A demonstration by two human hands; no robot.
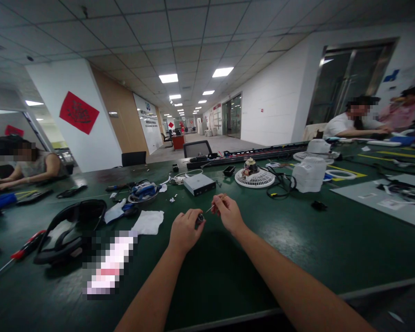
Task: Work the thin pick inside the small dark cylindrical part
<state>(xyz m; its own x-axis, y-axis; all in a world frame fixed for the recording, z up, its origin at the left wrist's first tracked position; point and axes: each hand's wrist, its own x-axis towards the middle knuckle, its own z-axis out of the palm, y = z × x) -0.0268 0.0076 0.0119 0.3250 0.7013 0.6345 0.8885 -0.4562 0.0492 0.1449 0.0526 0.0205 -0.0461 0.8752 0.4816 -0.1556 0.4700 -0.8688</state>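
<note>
Over the green table (297, 258), near the middle of the view, my left hand (186, 230) is closed around a small dark round part (200, 218) with a metallic look. Just to its right, my right hand (227, 212) pinches a thin light-coloured rod (210, 208), whose tip points down and left toward the round part. Whether the tip touches the part is too small to tell. Beyond my hands lies a grey metal box (199, 184). A white fan grille (255, 178) with a motor on it rests farther back on the right.
A black headset (72, 230), a red-handled screwdriver (27, 244) and a white cloth (148, 222) lie on the left. At the right are a white plastic housing (309, 175), black cables (285, 184) and a grey board (387, 196). People sit at both sides.
</note>
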